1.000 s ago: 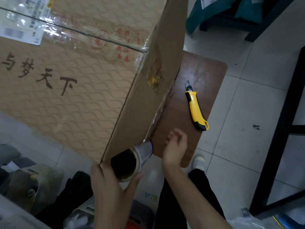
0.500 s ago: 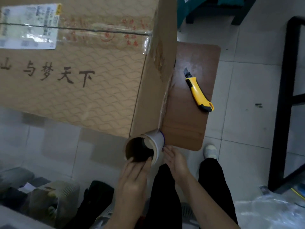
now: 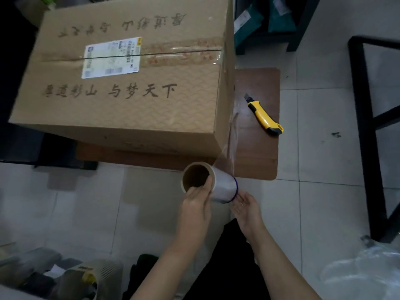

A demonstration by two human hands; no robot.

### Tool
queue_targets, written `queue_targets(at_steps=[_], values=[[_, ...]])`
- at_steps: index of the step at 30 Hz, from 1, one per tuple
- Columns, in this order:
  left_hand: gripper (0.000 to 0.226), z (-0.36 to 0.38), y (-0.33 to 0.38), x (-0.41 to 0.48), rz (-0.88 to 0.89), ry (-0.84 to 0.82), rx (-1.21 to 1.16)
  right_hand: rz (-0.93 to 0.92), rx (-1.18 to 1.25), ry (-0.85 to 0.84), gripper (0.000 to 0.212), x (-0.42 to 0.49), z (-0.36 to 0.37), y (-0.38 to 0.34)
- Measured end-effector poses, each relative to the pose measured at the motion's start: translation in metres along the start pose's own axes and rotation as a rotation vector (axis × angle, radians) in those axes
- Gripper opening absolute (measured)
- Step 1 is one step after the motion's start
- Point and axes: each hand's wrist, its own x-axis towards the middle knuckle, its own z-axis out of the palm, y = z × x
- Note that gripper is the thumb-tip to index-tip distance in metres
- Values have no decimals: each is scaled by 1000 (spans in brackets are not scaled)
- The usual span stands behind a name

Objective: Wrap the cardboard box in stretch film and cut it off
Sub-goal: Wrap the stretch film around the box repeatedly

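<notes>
The cardboard box [image 3: 129,109] sat taped shut, contents hidden. At its near right corner the left hand [image 3: 194,206] gripped the stretch film roll [image 3: 223,187] by the core rim; the right hand [image 3: 246,207] cupped the other end, fingers relaxed. A utility knife [image 3: 263,114] lay right of the box.

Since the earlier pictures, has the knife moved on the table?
No. The knife lies in the same spot at the right edge of the table, blade pointing away; only the camera shifted.

The cardboard box [image 3: 129,109] is tan, wave-patterned; the knife [image 3: 264,115] yellow and black; the table [image 3: 259,156] brown.
</notes>
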Motion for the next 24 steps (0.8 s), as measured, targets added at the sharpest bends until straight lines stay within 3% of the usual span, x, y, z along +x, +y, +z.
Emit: queue_targets(at_steps=[7,13,24], values=[[38,-25,-3,-2,-108,62,-42,-98,118,9,29,-35,1,27],[39,-58,-33,7,-188,-85,-82,-183,203,40,25,-60,26,54],[38,-129,-104,25,6,-366,-175,-289,495,236,24,-62,96,146]])
